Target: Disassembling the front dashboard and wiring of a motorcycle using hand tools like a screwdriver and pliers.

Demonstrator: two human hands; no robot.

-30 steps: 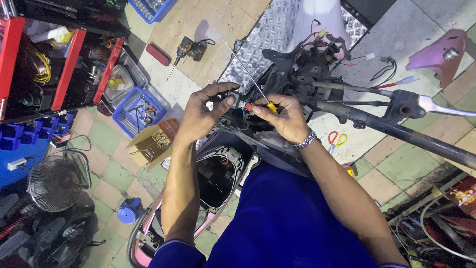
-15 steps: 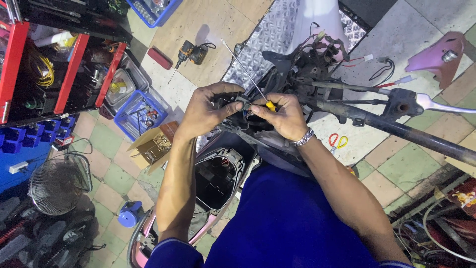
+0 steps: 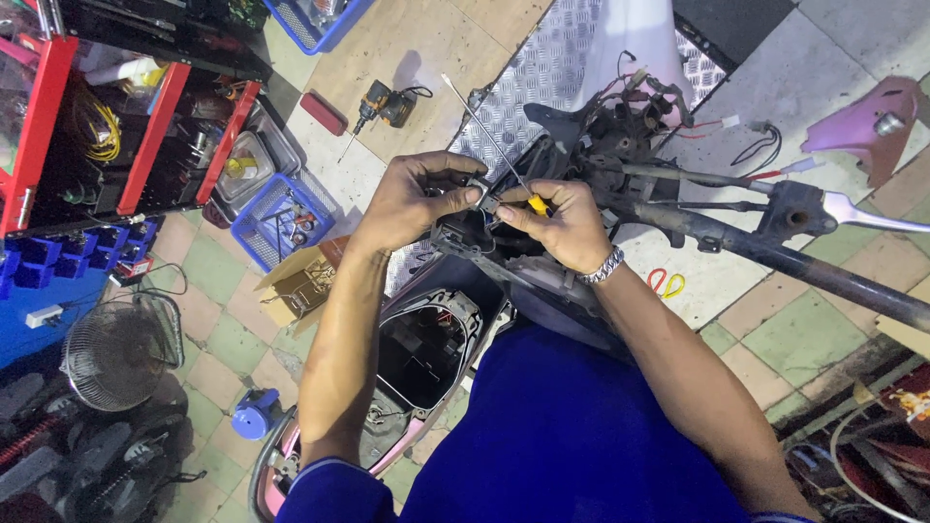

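My left hand (image 3: 412,200) grips a small dark part (image 3: 472,191) at the front of a stripped pink scooter (image 3: 426,353). My right hand (image 3: 562,221) holds a long screwdriver (image 3: 484,131) with a yellow handle, its thin shaft pointing up and away to the left. A metal watch band circles my right wrist. Both hands meet over the bare steering head and tangled wiring (image 3: 630,121). The black handlebar tube (image 3: 775,257) runs off to the right with a silver brake lever (image 3: 867,215).
A red tool shelf (image 3: 136,126) with blue bins stands at left, a blue basket (image 3: 281,218) and an open cardboard box (image 3: 300,281) beside it. A cordless drill (image 3: 383,102) lies on the floor. A fan (image 3: 116,353) lies lower left. A pink panel (image 3: 867,121) rests far right.
Both hands have stayed together at the scooter's front. The left fingers have shifted slightly on the dark part, and the screwdriver shaft has tilted a little.
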